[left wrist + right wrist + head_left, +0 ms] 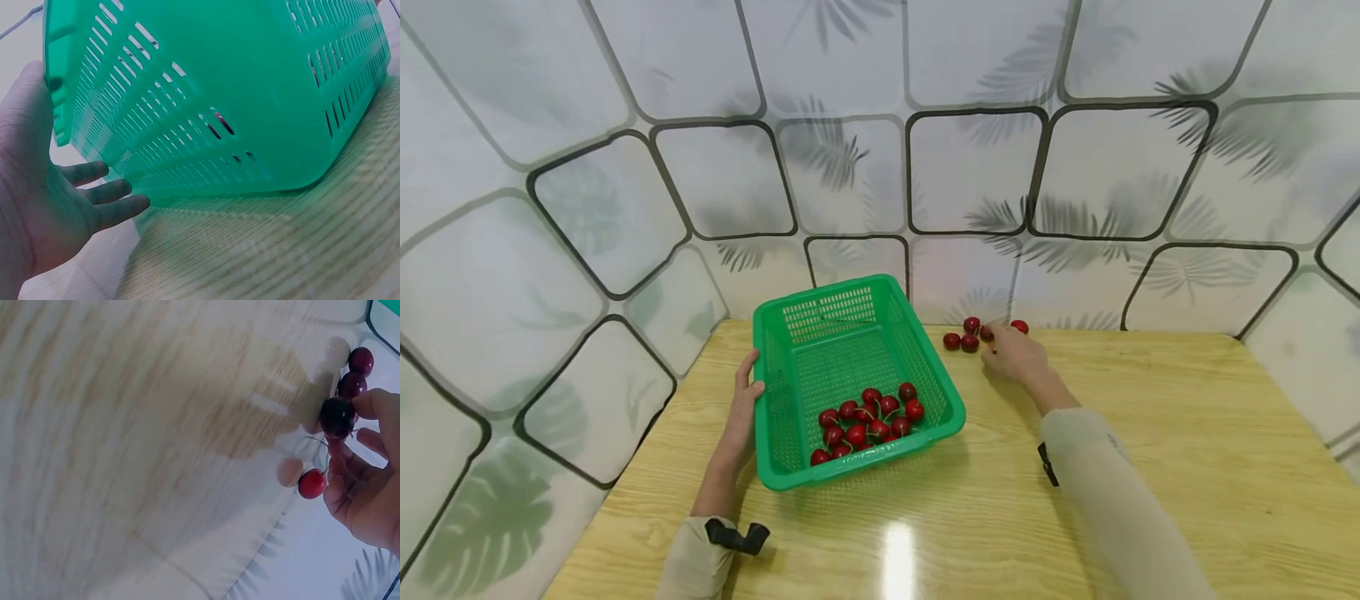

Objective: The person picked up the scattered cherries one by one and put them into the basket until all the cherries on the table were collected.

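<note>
A green plastic basket point(857, 478) with slotted sides holds several red cherries point(877, 429) gathered at its near end. My left hand point(743, 417) is at the basket's left side, thumb over the rim. In the left wrist view, three fingers point(115, 212) of that hand stretch below the rim beside the slotted wall. Near the table's back edge, my right hand point(1018, 357) is among loose cherries point(969, 342). A dark cherry point(337, 417) lies at its thumb and fingertips in the right wrist view, and a brighter red cherry point(312, 484) sits beside the fingers.
The wooden table point(1157, 417) backs onto a patterned wall covering point(977, 175) with leaf prints. One loose cherry point(1019, 326) lies just beyond the right hand, close to the wall. Cherry stems show inside the basket.
</note>
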Demonstrator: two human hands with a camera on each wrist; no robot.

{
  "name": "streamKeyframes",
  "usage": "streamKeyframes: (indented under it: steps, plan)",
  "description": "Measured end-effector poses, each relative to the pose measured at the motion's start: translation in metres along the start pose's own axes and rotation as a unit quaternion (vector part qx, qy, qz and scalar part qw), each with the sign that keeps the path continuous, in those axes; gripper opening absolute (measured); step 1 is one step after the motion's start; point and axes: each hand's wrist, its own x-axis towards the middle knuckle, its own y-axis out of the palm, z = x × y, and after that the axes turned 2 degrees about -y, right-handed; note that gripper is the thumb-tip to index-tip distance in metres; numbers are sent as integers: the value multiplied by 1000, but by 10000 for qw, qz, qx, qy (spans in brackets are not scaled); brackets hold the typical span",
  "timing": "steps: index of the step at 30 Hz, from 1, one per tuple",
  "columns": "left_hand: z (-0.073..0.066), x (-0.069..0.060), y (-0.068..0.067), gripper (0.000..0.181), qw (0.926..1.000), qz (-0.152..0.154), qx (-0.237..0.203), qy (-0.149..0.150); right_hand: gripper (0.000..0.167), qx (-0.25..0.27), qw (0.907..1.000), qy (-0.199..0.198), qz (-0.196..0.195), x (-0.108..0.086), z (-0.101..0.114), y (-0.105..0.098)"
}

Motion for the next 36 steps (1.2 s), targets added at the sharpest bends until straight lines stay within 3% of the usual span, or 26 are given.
streamKeyframes:
  steps: [6, 11, 14, 20, 26, 31, 34, 36]
  plan:
    - [-1, -2, 0, 57, 9998, 78, -203, -47, 43, 215, 9993, 53, 290, -7, -5, -5]
    - [-1, -3, 1, 56, 9997, 115, -228, -32, 29, 434, 9988, 51, 197, -12, -10, -7]
    - [-1, -3, 1, 56, 9998, 123, -125, 3, 27, 612, 9981, -81, -64, -14, -12, -7]
    - [0, -3, 1, 57, 9999, 81, 40, 71, 31, 880, 9904, -471, -956, -17, -6, -13]
    - [-1, -4, 1, 57, 9997, 128, -198, 7, 25, 1101, 9711, -881, -1926, -19, 32, -26]
    - [-1, -4, 1, 57, 9995, 134, -277, -22, 20, 1500, 9367, -1751, -2635, -24, 74, -36]
    - [-2, -4, 1, 57, 9996, 132, -255, -27, 20, 1666, 9207, -2213, -2749, -26, 99, -37]
    - [-1, -3, 2, 57, 9997, 126, -224, -21, 19, 1696, 9188, -2434, -2603, -27, 113, -36]
